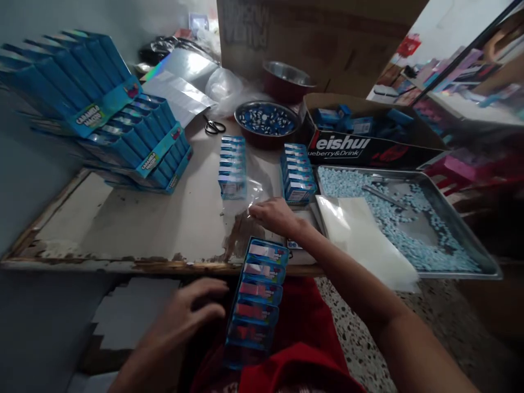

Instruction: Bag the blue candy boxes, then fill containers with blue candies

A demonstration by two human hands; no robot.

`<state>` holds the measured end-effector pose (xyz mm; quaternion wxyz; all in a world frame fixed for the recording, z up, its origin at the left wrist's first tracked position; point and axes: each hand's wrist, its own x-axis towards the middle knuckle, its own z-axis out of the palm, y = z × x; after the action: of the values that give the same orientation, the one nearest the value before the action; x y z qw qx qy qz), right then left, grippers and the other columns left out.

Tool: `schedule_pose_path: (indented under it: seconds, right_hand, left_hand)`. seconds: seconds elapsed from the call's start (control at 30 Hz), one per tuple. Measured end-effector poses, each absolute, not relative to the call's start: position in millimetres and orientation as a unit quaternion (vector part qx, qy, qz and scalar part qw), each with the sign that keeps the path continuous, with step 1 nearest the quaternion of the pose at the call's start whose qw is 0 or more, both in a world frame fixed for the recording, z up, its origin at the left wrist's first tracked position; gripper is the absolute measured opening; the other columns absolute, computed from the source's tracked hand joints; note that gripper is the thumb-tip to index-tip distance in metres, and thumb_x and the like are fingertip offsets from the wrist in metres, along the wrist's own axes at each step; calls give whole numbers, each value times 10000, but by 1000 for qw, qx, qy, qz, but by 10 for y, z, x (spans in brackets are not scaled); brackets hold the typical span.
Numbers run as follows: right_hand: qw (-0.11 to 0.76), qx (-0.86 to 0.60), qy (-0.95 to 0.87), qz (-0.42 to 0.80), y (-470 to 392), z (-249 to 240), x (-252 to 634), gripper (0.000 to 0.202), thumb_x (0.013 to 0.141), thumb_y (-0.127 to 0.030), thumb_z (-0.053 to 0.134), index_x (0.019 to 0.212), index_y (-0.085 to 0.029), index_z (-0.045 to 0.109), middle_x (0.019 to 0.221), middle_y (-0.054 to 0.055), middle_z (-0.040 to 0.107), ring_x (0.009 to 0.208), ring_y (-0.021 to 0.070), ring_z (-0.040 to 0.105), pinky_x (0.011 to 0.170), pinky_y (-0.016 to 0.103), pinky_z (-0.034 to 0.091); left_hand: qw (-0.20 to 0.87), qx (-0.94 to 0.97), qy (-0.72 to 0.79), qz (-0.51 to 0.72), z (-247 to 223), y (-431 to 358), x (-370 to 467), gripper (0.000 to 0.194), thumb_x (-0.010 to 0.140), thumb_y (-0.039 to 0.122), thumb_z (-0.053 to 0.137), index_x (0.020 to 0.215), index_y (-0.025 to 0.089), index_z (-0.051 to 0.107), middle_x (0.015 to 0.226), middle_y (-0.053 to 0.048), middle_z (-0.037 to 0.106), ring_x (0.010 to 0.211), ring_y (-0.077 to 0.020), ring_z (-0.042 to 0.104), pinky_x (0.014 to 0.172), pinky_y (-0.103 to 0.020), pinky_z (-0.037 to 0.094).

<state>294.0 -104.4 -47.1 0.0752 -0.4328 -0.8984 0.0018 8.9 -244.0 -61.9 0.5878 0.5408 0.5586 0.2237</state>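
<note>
- Blue display box of packets (pixel 256 300) leans at six o'clock between lap and tabletop (pixel 102 229), likely tilted so its packet faces stay in the worker's sight
- Left hand (pixel 190 308), blurred at seven o'clock, hangs half open and empty just beside the box, thumb apart from the fingers; perhaps poised to steady it
- Right hand (pixel 274 214), near center, has its fingers drawn together on clear plastic (pixel 257 191), apparently pinching an edge to control the limp film
- Two rows of small blue boxes, one at ten o'clock (pixel 232 169), another at two (pixel 298 174), flank the plastic, seemingly lined up within easy reach
- Shallow metal tray (pixel 458 229) at three o'clock contains pale-blue pieces, its raised rim likely stopping spills
- Filled display boxes (pixel 102 114) rise at ten o'clock beyond the near row, stacked presumably to save space
</note>
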Motion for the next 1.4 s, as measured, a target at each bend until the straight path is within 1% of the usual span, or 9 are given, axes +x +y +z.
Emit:
schedule_pose_path:
  seconds: [0.07,0.17,0.3,0.47,0.7,0.87,1.07,1.2,1.4]
  right_hand:
    - [53,-444,-894,28,-1004,-497,2947,146,986,-204,531,952,-184,671,873,24,718,660,112,511,600,291,196]
    - [19,-446,-894,49,-1027,-451,2949,154,990,-215,530,954,-200,679,907,21,740,703,121,571,597,286,187]
    - [-10,-480,-875,64,-1105,-400,2989,180,974,-214,537,915,-192,705,893,32,752,724,131,600,596,285,191]
    - [21,-506,-852,130,-1229,-448,3091,89,889,-248,655,920,-210,730,881,15,750,751,134,607,601,263,225]
    - [31,-495,-862,104,-1168,-445,3029,168,932,-242,566,950,-201,728,921,43,756,717,129,556,621,288,199]
    - [17,-475,-872,115,-1069,-357,2927,142,914,-249,617,995,-201,723,919,43,746,762,142,577,661,272,259]
    - [-66,-563,-822,52,-1395,-334,3184,238,918,-45,512,1019,-152,700,999,118,732,778,189,638,640,292,338]
    - [-28,-593,-804,35,-1808,-397,3223,181,938,-58,511,1005,-140,658,980,121,719,807,202,649,642,301,370]
    - [-3,-658,-750,70,-2061,-629,3124,148,966,-128,519,983,-148,664,991,122,713,845,196,638,615,291,321]
  left_hand:
    - [390,656,579,287,-498,-2030,160,318,775,566,760,900,274,778,984,-60,760,958,-286,695,944,-432,545]
    - [112,812,461,340,-424,-1460,439,218,897,400,685,1064,279,757,1133,-55,740,1073,-269,650,1004,-442,478]
    - [-39,928,300,218,-483,-1000,842,252,947,321,612,1141,203,721,1115,-115,722,1085,-286,615,952,-438,439]
    - [-40,955,259,142,-634,-902,981,258,981,199,494,827,153,695,811,-78,669,763,-204,590,704,-339,422]
    - [5,945,262,194,-783,-880,743,249,979,393,581,950,190,723,895,-80,685,860,-207,604,777,-319,470]
    - [-51,930,310,190,-800,-1013,659,298,1003,283,516,764,184,663,733,-40,627,662,-157,538,629,-300,364]
    - [-11,906,353,232,-994,-1150,736,281,978,267,542,753,194,694,722,-33,648,687,-159,582,630,-283,383]
    - [47,900,360,243,-990,-1218,848,268,969,334,565,797,199,720,819,-51,678,759,-166,612,665,-267,419]
    - [-13,901,375,217,-905,-1243,948,222,920,260,597,726,192,679,761,-48,653,740,-178,597,577,-293,320]
